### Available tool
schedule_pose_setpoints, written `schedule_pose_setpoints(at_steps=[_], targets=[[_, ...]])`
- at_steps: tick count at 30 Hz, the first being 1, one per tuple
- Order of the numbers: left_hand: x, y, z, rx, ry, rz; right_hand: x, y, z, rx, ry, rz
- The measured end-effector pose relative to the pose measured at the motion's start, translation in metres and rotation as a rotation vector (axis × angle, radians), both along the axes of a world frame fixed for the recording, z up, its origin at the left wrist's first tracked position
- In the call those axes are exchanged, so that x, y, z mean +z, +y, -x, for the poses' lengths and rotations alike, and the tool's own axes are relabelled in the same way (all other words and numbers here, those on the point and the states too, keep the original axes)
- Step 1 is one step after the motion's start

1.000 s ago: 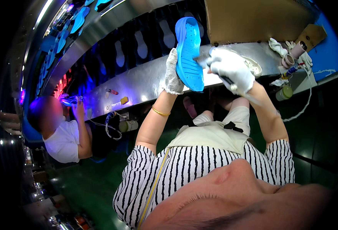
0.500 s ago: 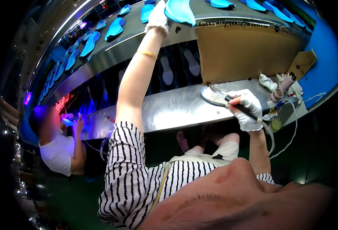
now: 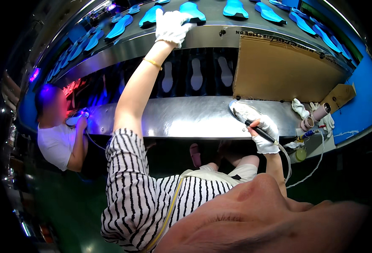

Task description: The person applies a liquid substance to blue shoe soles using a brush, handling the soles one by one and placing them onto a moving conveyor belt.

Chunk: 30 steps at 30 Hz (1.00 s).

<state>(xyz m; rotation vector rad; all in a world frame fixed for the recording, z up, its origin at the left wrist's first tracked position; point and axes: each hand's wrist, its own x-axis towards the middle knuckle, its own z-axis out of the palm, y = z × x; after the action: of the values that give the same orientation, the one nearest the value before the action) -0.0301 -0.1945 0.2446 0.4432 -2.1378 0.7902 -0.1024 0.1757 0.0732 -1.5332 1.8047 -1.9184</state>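
Note:
My left hand [image 3: 172, 27], in a white glove, reaches to the near edge of the conveyor belt. Its fingers are spread beside a bright blue shoe sole [image 3: 193, 12], the fingertips at or just touching its edge; I see no grip on it. At the right, my gloved right hand [image 3: 265, 134] is closed around a black pen-shaped tool [image 3: 262, 132] with a clear hose at its rear. Under the tool's front end lies a pale, sole-shaped piece [image 3: 246, 111] on the metal bench; the right hand partly covers it.
Several blue soles line the grey belt [image 3: 213, 19]. Below it, dark slots hold pale soles [image 3: 196, 76]. A cardboard sheet [image 3: 289, 69] leans above the steel bench [image 3: 177, 120]. Spools [image 3: 321, 111], cloths and a jar [image 3: 298, 155] crowd the right end. A co-worker [image 3: 57, 139] sits at left.
My left hand has drawn back toward me from the blue sole, which now lies on the belt. The right hand still grips the tool over the pale piece. The whole view has shifted slightly.

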Motion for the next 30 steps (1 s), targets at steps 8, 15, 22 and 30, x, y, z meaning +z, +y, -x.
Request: schedule_pose_setpoints(at_steps=[8, 15, 22, 30], targets=[[0.005, 0.081, -0.122, -1.360, 0.721, -1.027, -0.023, -0.011, 0.001, 0.045, -0.305, 0.008], [-0.061, 0.072, -0.130, -1.773, 0.519, -1.774, -0.021, -0.028, -0.020, 0.061, -0.383, 0.082], [-0.218, 0.154, -0.123, -1.447, 0.665, -2.960, -0.012, -0.035, -0.060, 0.179, -0.491, -0.091], [-0.221, 0.201, -0.132, -2.178, 0.841, -3.139, -0.032, -0.065, -0.064, 0.034, -0.304, -0.075]])
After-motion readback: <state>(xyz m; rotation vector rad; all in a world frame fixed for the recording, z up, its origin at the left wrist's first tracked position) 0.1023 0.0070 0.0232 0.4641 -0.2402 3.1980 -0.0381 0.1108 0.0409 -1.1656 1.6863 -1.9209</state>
